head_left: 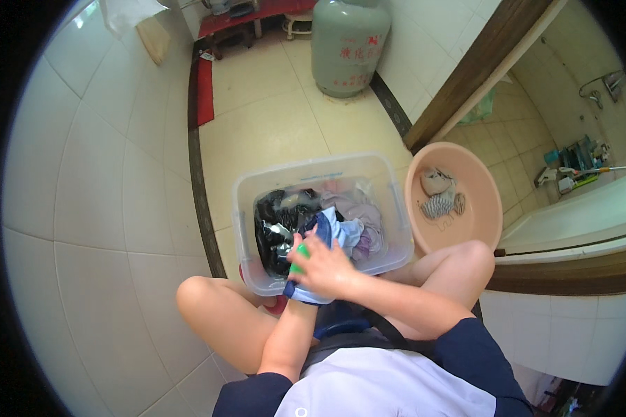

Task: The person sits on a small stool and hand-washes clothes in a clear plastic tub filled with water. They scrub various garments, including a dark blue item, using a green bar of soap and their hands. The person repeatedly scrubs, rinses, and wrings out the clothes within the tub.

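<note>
Cream tiled floor, white tiled walls

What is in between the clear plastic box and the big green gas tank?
Only bare cream floor tile lies between the clear plastic box of clothes and the green gas tank, as the head view shows.

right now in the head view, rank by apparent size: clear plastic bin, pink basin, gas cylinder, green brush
1. clear plastic bin
2. pink basin
3. gas cylinder, farther from the camera, so its rank against the basin is unsure
4. green brush, mostly hidden by the right hand
</note>
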Action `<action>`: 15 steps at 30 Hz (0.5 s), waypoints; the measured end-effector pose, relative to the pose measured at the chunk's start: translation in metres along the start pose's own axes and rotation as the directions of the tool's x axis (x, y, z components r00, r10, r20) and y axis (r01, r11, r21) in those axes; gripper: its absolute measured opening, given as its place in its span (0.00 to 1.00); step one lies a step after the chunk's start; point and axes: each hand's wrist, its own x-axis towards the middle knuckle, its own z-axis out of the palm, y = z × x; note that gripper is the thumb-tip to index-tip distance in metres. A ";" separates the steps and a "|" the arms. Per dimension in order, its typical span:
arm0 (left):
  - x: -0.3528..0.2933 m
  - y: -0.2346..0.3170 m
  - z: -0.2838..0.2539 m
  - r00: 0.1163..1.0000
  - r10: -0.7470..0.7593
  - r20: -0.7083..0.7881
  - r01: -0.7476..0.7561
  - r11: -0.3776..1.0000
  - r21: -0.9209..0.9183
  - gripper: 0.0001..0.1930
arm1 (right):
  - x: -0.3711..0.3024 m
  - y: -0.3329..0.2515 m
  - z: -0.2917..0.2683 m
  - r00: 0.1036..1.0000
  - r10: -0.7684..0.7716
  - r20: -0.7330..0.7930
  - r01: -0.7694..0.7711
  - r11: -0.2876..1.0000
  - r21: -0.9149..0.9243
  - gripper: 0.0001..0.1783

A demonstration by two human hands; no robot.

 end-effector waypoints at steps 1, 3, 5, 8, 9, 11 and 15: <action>-0.007 -0.008 0.002 0.995 0.081 -0.066 -0.079 0.996 0.032 0.33 | -0.007 -0.007 0.005 0.991 -0.134 0.018 0.135 0.991 -0.024 0.29; 0.001 0.002 0.014 0.898 -0.053 -0.436 0.213 0.921 0.326 0.35 | -0.007 0.002 0.020 0.993 0.062 -0.103 -0.062 0.998 0.000 0.29; 0.011 0.011 0.024 0.679 -0.032 -0.734 0.582 0.634 0.510 0.36 | 0.009 0.048 0.034 0.957 0.272 -0.098 -0.259 0.957 0.129 0.31; 0.017 0.010 0.039 0.582 -0.454 -0.675 0.642 0.766 0.038 0.41 | 0.037 0.130 0.045 0.857 0.510 0.079 -0.488 0.753 0.442 0.32; 0.021 0.006 0.042 0.557 -0.457 -0.694 0.693 0.716 0.085 0.41 | 0.040 0.154 0.040 0.790 0.551 0.270 -0.583 0.538 0.609 0.33; 0.033 -0.002 0.047 0.531 -0.439 -0.725 0.698 0.711 0.080 0.42 | 0.038 0.178 0.011 0.793 0.585 0.170 -0.561 0.592 0.579 0.34; 0.046 -0.002 0.044 0.414 -0.180 -0.892 0.741 0.636 0.215 0.37 | -0.021 0.186 -0.107 0.858 0.457 -0.236 -0.381 0.873 0.306 0.31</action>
